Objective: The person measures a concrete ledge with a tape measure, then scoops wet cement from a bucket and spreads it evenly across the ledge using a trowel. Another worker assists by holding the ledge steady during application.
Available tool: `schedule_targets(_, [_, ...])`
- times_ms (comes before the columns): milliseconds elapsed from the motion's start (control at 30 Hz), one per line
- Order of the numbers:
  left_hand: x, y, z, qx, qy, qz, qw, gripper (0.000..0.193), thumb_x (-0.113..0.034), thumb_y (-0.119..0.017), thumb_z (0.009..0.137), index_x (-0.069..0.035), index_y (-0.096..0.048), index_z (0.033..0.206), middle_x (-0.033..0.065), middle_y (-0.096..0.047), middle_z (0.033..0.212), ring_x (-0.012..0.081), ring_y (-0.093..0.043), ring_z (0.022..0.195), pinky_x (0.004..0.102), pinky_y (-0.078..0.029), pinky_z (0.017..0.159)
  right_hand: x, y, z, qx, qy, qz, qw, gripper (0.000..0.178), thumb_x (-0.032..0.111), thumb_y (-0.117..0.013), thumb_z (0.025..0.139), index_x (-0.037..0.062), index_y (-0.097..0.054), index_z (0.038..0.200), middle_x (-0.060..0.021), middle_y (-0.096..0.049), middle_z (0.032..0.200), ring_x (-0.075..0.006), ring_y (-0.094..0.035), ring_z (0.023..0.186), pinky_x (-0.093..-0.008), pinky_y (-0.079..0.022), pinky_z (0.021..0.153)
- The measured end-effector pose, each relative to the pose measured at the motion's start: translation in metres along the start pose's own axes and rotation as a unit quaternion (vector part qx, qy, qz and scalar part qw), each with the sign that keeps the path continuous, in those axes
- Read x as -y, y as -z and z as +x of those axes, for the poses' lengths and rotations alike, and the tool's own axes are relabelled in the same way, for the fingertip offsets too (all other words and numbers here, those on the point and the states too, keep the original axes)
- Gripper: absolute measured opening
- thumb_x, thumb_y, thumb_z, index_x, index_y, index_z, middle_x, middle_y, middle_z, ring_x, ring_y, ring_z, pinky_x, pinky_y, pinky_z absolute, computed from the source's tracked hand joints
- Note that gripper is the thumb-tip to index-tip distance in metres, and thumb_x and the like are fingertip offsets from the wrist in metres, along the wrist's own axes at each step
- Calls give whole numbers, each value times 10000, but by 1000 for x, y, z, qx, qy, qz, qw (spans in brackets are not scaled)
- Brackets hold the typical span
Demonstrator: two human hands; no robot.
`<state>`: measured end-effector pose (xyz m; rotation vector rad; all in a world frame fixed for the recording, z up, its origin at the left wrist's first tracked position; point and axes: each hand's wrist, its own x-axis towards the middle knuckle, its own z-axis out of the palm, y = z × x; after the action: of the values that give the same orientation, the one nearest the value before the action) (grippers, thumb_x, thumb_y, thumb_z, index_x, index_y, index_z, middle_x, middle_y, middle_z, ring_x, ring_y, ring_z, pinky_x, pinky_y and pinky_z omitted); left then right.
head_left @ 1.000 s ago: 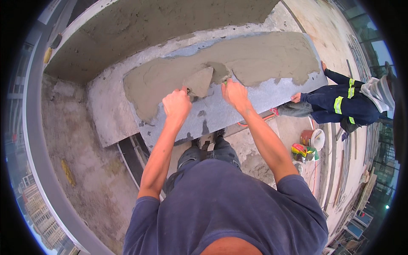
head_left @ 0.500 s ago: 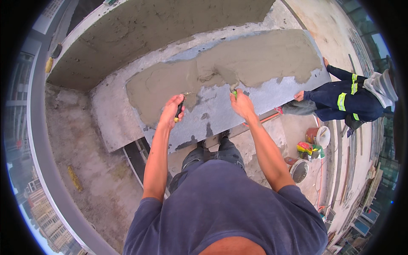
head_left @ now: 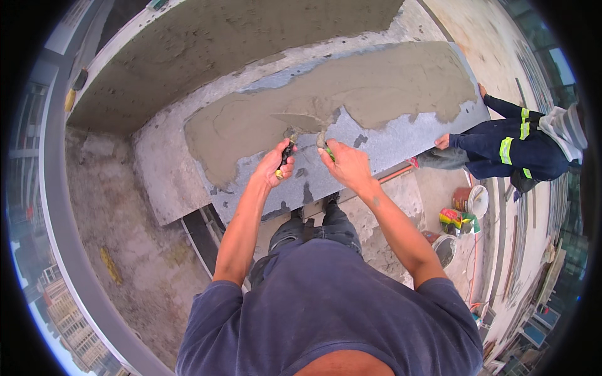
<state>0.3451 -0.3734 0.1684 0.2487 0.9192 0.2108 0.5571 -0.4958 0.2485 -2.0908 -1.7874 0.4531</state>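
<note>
A long grey slab (head_left: 389, 135) lies in front of me, much of it under a layer of wet mortar (head_left: 401, 81). My right hand (head_left: 349, 164) grips the green handle of a trowel (head_left: 298, 120), whose mortar-smeared blade points left over the mortar near the bare strip. Close beside it, my left hand (head_left: 276, 164) is closed around a black-handled tool with a yellow butt (head_left: 286, 152). Mortar coats this tool's far end, and its kind cannot be made out. At the right end, a co-worker (head_left: 520, 144) in dark clothes with reflective bands has both hands at the slab's edge.
Behind the slab stands a mortar-covered low wall (head_left: 238, 53), with a yellow-handled tool (head_left: 70, 99) on its left end. To the right are a bucket (head_left: 470, 200), a colourful bag (head_left: 458, 220) and another bucket (head_left: 444, 249). A yellow roller-like piece (head_left: 110, 264) lies on the left floor.
My right hand has moved left with the trowel, its blade now pointing left. My left hand has shifted right, bringing the two tools close together. More bare slab shows where the trowel was.
</note>
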Motion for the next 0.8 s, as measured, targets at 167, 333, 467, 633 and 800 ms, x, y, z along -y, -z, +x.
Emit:
schedule_targets(167, [18, -2, -41, 60, -49, 26, 997, 359, -484, -528, 1117, -126, -561, 1107, -15, -487, 599, 77, -372, 372, 253, -294, 331, -98, -17, 41, -18, -124, -50, 991, 361, 415, -582, 1059, 58, -631, 1076, -248, -735, 837, -477, -725, 819, -579, -564, 716])
schedule_targets(333, [6, 10, -36, -28, -80, -6, 996, 379, -493, -528, 1116, -116, -559, 1103, -16, -485, 603, 80, -378, 371, 263, -296, 332, -50, 15, 31, -23, -119, 35, 992, 393, 439, -567, 1061, 53, -637, 1094, -271, -737, 863, -500, -722, 844, -605, -545, 729])
schedule_targets(467, [0, -7, -16, -48, -68, -1, 996, 378, -496, -537, 1111, -118, -546, 1099, -25, -467, 605, 76, -399, 398, 262, -309, 345, -1, 6, 7, 22, -74, 31, 997, 408, 454, -559, 1063, 56, -640, 1100, -271, -741, 883, -507, -720, 854, -608, -544, 743])
schedule_targets(633, [7, 2, -44, -48, -164, 233, 957, 406, -500, -637, 1056, -99, -644, 1121, 11, -563, 650, 122, -517, 483, 309, -398, 422, -68, -13, 41, -24, -158, 20, 987, 432, 445, -566, 1057, 36, -670, 1147, -297, -740, 961, -532, -708, 939, -605, -549, 804])
schedule_targets(800, [-3, 17, -71, -302, -341, 667, 590, 371, -374, -766, 938, -105, -763, 1193, 138, -728, 786, 349, -730, 750, 454, -553, 674, -81, 41, 60, -79, -146, 101, 981, 482, 427, -568, 1050, -18, -691, 1188, -344, -726, 1044, -543, -683, 1052, -566, -549, 907])
